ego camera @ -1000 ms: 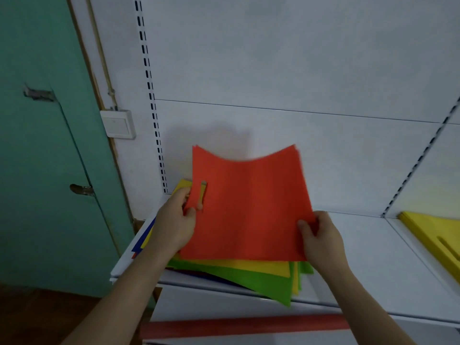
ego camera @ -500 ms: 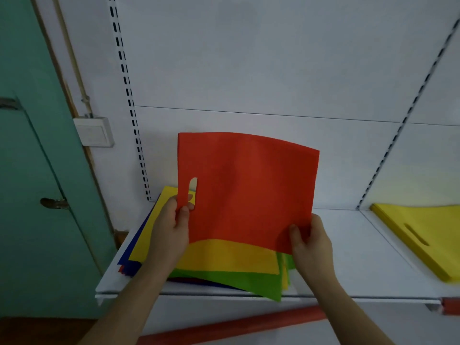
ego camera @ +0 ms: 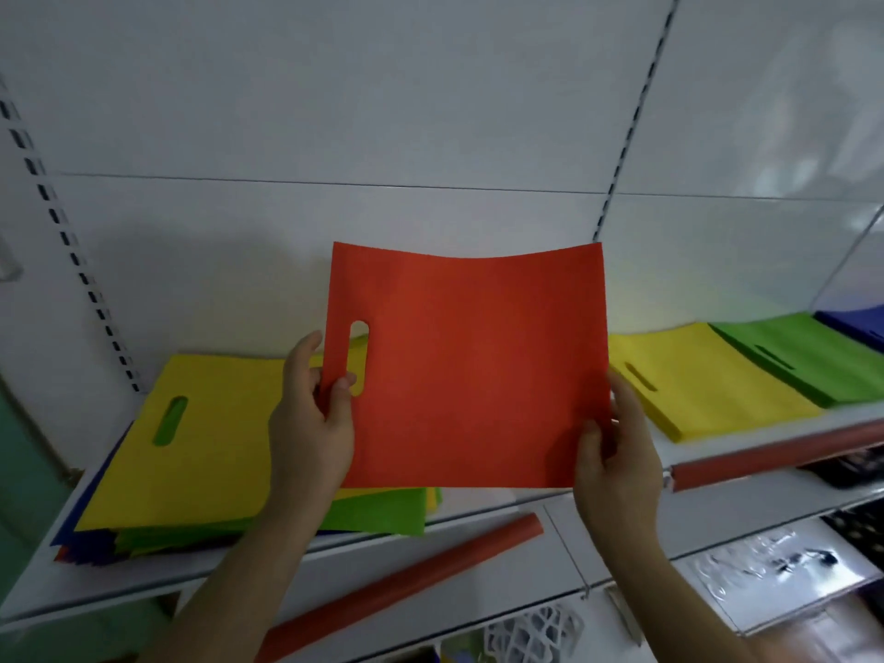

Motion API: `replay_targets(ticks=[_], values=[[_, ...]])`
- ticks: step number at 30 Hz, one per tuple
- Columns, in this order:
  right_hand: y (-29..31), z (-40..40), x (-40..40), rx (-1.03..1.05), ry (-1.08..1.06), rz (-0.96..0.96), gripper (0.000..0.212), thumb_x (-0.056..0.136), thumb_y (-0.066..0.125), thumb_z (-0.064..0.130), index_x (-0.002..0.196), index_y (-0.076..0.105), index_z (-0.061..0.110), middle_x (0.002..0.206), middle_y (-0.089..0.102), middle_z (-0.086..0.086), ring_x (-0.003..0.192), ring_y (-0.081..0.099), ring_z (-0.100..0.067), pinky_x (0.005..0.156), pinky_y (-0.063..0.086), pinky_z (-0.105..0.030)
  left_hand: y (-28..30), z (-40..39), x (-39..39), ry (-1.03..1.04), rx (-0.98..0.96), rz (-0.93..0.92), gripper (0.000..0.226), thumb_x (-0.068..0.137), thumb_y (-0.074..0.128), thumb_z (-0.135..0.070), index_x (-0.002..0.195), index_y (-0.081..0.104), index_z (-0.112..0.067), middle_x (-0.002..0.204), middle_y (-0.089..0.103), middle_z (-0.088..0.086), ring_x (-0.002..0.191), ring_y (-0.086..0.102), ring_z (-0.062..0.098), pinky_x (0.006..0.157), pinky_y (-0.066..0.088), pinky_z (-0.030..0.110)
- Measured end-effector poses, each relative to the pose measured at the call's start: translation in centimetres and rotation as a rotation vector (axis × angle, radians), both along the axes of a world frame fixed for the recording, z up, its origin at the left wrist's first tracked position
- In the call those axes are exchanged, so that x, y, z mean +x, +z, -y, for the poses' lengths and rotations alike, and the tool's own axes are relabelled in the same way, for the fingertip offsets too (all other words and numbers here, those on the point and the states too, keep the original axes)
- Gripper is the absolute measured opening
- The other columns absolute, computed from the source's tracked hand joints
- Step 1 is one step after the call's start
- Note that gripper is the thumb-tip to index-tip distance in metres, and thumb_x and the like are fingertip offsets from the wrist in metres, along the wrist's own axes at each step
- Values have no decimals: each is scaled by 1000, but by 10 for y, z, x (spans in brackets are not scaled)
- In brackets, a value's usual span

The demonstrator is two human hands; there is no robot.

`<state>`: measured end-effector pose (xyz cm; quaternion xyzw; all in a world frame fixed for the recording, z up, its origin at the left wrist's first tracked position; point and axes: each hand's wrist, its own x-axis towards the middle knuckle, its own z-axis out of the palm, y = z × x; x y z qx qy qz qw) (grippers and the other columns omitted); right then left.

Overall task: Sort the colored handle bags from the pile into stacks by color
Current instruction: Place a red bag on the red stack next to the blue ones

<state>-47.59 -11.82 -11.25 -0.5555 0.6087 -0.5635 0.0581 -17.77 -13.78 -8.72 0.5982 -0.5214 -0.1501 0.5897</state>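
Two hands hold one red bag (ego camera: pixel 466 370) upright at frame centre, above the mixed pile (ego camera: pixel 191 452) at lower left. It looks light, thin and floppy, bowing along its top edge, so opposite edges suit gripping. Left hand (ego camera: pixel 311 418) pinches beside the handle slot; right hand (ego camera: pixel 617 452) pinches the lower right corner.

A white shelf (ego camera: pixel 488 512) runs along a white back panel (ego camera: pixel 382 112) with slotted black uprights (ego camera: pixel 626 131). Red strips (ego camera: pixel 406 586) lie along the front edges. Below at the right sit a white lattice basket (ego camera: pixel 535 634) and a shiny plastic packet (ego camera: pixel 765 567).
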Motion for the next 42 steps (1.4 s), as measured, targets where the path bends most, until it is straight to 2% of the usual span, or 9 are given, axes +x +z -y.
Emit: replay_targets(ticks=[3,7,15,20,23,25,30,37,42], values=[[-9,-12,-44,-50,-26,-81,49,98,57,-3,134,65,29,124,61,8,108,62,-15,89,56,-49,5,2,-42,-45,-24,42,40,104,60,-20,139,51,-38,104,67,-15,87,64,2,68,49,32],[-13,-32,-110,-39,-103,-82,51,97,57,-1,141,61,23,122,59,8,100,61,-16,83,54,-40,8,5,-112,-122,-23,95,23,104,59,-20,125,63,-30,112,69,-8,101,64,14,78,46,31],[-21,-95,-291,82,-254,-118,57,97,58,3,150,53,26,118,53,14,96,57,5,74,42,-18,4,-7,-303,-273,35,201,37,103,54,-19,139,56,-28,134,61,-11,115,55,5,97,40,25],[-30,-134,-385,174,-337,-101,62,98,57,8,154,47,31,126,53,10,94,59,-7,78,51,-32,-6,-5,-409,-397,28,295,41,103,55,-19,142,54,-29,134,61,-4,117,59,17,91,42,29],[-38,-146,-437,216,-425,-101,69,94,58,9,157,42,33,122,52,9,92,56,-9,75,52,-36,-13,0,-469,-472,0,347,43,103,55,-13,143,56,-26,126,61,0,111,60,12,85,41,25],[-43,-152,-465,256,-461,-93,73,93,59,11,158,38,35,115,50,10,86,56,-9,69,51,-36,-19,7,-506,-528,-9,365,41,104,53,-13,143,56,-25,118,59,0,102,61,2,79,40,19],[-52,-156,-536,344,-567,-110,80,90,62,13,160,32,37,110,48,7,81,54,-12,63,52,-39,-38,33,-601,-650,-16,422,41,109,44,-19,148,54,-23,118,59,1,106,60,22,83,43,32],[-29,-137,-650,480,-716,-109,87,89,58,22,162,17,45,107,49,7,80,57,-13,67,53,-41,-39,81,-740,-786,4,428,54,105,46,-15,156,45,-30,131,62,6,112,60,22,85,43,31],[-24,-120,-715,513,-827,-89,88,87,59,21,164,20,38,101,50,6,77,54,-14,66,48,-38,-37,114,-827,-871,-16,461,54,104,46,-16,156,45,-26,129,63,9,106,61,23,81,44,33]])
